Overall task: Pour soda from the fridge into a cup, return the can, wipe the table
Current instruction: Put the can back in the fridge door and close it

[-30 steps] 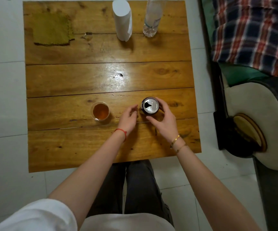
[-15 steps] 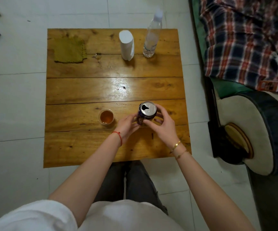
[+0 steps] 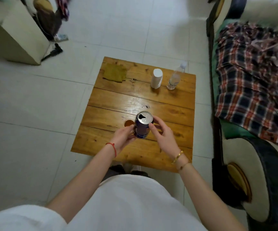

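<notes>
Head view. We hold the soda can upright between both hands, above the near half of the wooden table: our left hand closes around its lower body from the left, and our right hand presses thumb and fingers against its upper right side. The can's silver top faces the camera, its drinking hole open. The cup, holding amber liquid, stands on the table just left of the can and is partly hidden by it. At the table's far edge we see a green cloth lying flat at the left corner, a white roll standing near the middle, and a clear water bottle just to its right. A plaid blanket lies on the sofa to the right of the table. The floor is pale tile.
</notes>
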### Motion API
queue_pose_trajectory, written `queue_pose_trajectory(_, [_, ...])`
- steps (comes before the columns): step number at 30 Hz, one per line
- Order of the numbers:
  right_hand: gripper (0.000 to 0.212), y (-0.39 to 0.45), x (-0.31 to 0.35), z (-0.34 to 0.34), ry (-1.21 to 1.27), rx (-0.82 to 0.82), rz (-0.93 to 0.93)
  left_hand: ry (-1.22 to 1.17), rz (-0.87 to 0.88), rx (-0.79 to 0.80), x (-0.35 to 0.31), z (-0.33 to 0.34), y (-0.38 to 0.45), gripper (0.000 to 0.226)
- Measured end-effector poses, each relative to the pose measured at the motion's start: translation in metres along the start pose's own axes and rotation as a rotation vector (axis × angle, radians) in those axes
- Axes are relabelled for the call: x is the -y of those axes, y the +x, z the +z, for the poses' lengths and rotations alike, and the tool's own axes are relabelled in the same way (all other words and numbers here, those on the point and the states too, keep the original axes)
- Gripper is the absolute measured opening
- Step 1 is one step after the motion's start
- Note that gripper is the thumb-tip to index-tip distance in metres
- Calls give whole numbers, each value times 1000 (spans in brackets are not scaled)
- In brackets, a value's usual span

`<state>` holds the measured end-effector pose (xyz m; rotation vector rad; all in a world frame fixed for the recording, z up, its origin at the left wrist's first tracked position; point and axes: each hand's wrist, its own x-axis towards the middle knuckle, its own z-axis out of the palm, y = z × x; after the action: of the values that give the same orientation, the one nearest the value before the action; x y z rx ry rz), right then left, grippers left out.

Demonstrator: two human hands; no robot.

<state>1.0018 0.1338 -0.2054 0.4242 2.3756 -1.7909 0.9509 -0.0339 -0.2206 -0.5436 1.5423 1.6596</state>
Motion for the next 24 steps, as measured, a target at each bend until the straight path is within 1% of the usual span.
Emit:
queue_pose_trajectory(7, [37, 8, 50, 56, -71, 210, -105, -177, 98, -138, -4, -66, -44, 20])
queue_pose_trajectory(11, [42, 14, 75, 107, -134, 340, -174, -310, 136, -243, 6, -119, -66, 16])
queue_pose_trajectory(14, [34, 12, 94, 157, -161, 462, -223, -414, 159, -338, 20, -167, -84, 25])
queue_pose_trajectory(16, [33, 10, 105, 194, -174, 524, -255, -475, 163, -391, 28, -202, -98, 31])
queue_pose_trajectory(22, [29, -5, 150, 324, -180, 715, -321, -575, 195, -528, 52, -322, -154, 34])
queue_pose_trajectory(24, [30, -12, 164, 366, -168, 762, -342, -595, 216, -563, 57, -359, -175, 28])
